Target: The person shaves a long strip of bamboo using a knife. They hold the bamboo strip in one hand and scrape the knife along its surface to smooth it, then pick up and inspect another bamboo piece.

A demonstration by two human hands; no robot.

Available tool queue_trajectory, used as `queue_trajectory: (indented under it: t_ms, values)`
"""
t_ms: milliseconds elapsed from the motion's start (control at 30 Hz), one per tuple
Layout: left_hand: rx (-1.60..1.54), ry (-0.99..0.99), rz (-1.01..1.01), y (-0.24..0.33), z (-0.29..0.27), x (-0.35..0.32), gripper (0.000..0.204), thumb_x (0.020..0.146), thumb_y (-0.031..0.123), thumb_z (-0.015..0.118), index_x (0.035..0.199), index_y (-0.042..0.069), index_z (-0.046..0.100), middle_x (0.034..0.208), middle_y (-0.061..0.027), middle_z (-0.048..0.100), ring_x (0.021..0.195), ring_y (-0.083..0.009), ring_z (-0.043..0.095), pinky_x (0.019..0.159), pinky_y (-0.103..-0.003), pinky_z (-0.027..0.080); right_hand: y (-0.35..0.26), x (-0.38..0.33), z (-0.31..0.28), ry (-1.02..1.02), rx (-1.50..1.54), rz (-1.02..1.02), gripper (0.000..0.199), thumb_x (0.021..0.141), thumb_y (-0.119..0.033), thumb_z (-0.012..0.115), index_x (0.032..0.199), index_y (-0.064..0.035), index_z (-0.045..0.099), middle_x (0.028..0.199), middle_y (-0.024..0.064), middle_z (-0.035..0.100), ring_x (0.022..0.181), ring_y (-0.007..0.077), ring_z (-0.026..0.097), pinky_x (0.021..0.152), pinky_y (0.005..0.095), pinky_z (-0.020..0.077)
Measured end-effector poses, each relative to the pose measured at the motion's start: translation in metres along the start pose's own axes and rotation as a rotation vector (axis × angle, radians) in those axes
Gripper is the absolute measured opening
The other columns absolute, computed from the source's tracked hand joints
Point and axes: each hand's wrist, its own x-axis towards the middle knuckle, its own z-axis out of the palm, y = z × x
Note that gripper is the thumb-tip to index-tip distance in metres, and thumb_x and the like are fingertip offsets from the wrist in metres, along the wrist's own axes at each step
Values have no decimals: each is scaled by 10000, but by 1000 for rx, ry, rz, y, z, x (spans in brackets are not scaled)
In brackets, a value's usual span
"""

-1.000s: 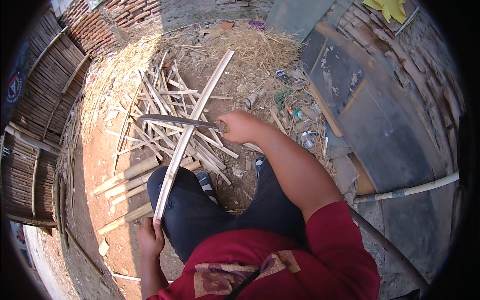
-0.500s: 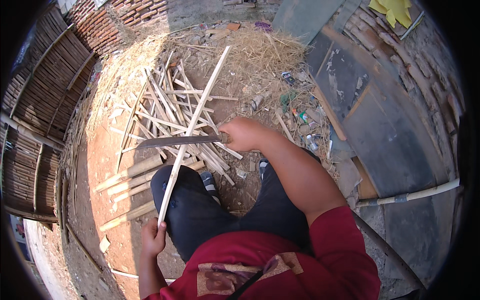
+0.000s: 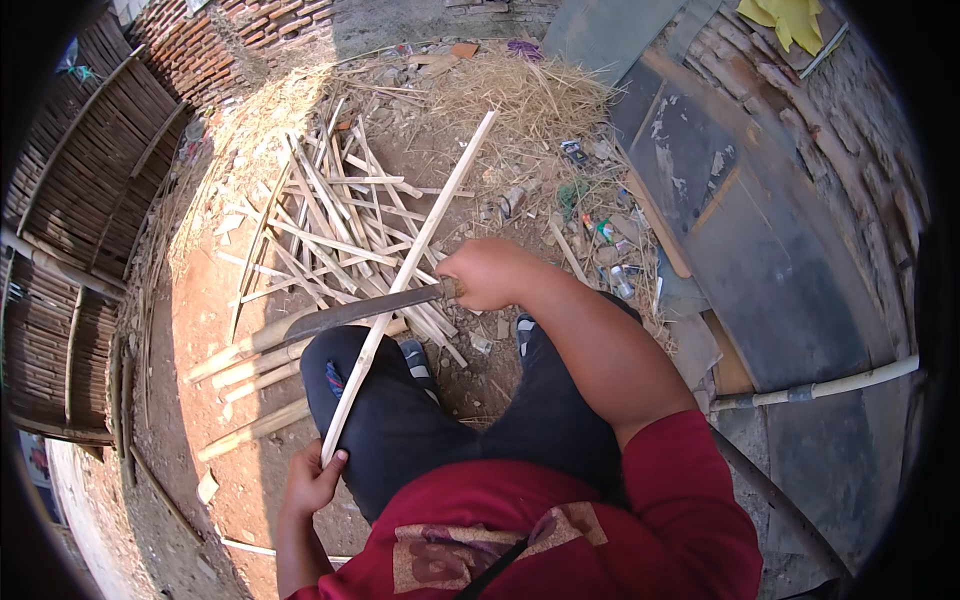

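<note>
Head view, left grip clamped on bamboo strip, right grip clamped on blade, split bamboo pile beyond knees.

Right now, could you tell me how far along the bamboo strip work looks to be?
Done, by the look of it: a pile of pale split strips lies on the dirt ahead. In hand: the left hand grips the near end of a long strip laid over the knee, while the right hand holds a long knife across it. Left: several thicker bamboo pieces lie by the left leg, seemingly unworked.
</note>
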Motion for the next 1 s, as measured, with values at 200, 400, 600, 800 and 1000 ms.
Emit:
queue_trajectory:
  t_ms: [200,400,600,800,1000]
  values:
    - [152,17,38,8,-1,-1,291,953,242,720,849,-12,623,618,-28,557,598,-87,490,540,-304,414,26,-9,-16,183,117,142,382,768,-206,736,1128,-78,720,1031,191,727,965,404,689,821,494,553]
    - [172,18,52,17,1,4,305,953,265,715,849,-9,628,605,-62,577,583,-108,514,538,-328,426,30,-11,-9,232,38,187,423,770,-252,758,1155,-82,717,1034,218,719,974,406,689,840,484,552]
    - [190,57,17,13,0,-7,365,935,315,739,806,3,599,594,-81,573,575,-126,522,534,-338,427,54,6,-3,87,203,90,461,778,-324,785,1142,-52,708,1063,215,718,1001,376,696,849,445,553]
    - [225,150,-70,-12,-15,-25,400,947,346,730,778,23,565,590,-53,519,597,-117,472,536,-336,405,110,-10,-11,631,630,579,441,818,-329,820,1063,8,676,868,105,700,725,201,661,678,343,521]
    - [121,469,-291,-88,-23,-57,431,979,392,680,796,25,548,643,-35,492,633,-127,442,575,-341,388,94,-28,-21,735,824,567,269,856,-260,807,936,-70,634,676,-36,539,554,75,471,541,253,386]
